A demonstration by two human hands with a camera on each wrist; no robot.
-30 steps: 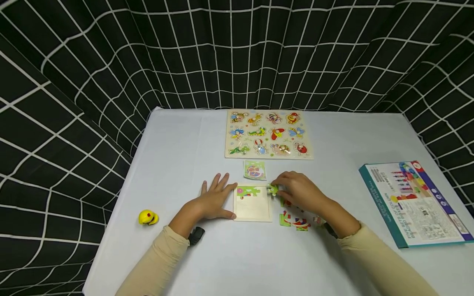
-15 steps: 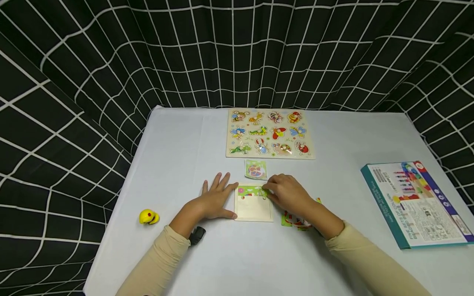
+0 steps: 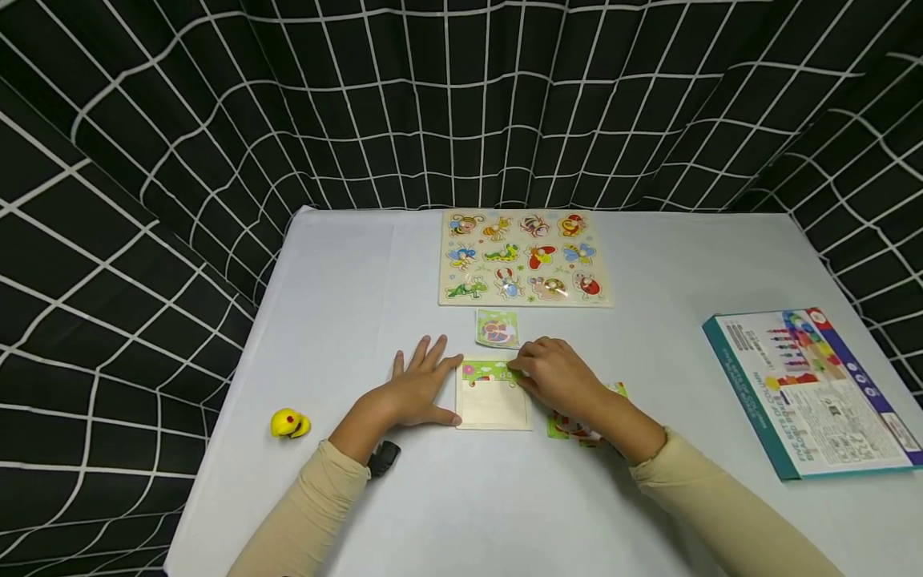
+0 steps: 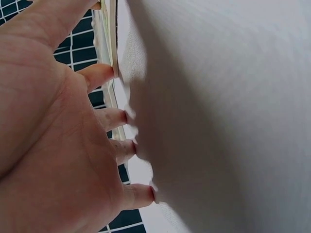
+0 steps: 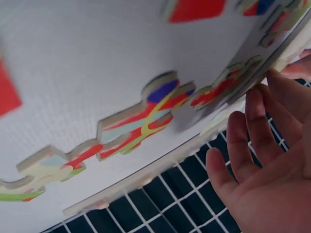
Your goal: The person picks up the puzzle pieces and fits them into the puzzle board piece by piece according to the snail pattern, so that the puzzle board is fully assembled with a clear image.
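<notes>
And there it goes: the right hand [image 3: 562,381] has swung inward, taking its green piece [image 3: 509,375] from just outside the wooden tray [image 3: 493,410] to the tray's upper right corner. A second ago those fingertips were out beyond the edge; now they are over the corner, bent in close, thumb and forefinger pinching the piece between them. The top strip now runs nearly edge to edge, this piece meeting the flower-marked green pieces [image 3: 477,371] off the fingertips' left side. Below the fingertips, the tray floor shows bare wood, so by my reading one row is about done and most of the picture is yet to be built. Is the piece fully down in its seat? Hard to say: the fingers cover its outer side, and the right wrist view doesn't show the contact.

Over on the other side, the left hand [image 3: 413,397] hasn't budged: fingers spread wide, gripping nothing, forefinger tip at the tray's upper left corner and thumb tip by the lower one, apparently steadying it. Loose pieces [image 3: 573,429] lie under and beside the right wrist, back from its fingers, red, green and blue among them. Just beyond the right fingertips sits a small picture card [image 3: 497,330], outside the tray.
</notes>
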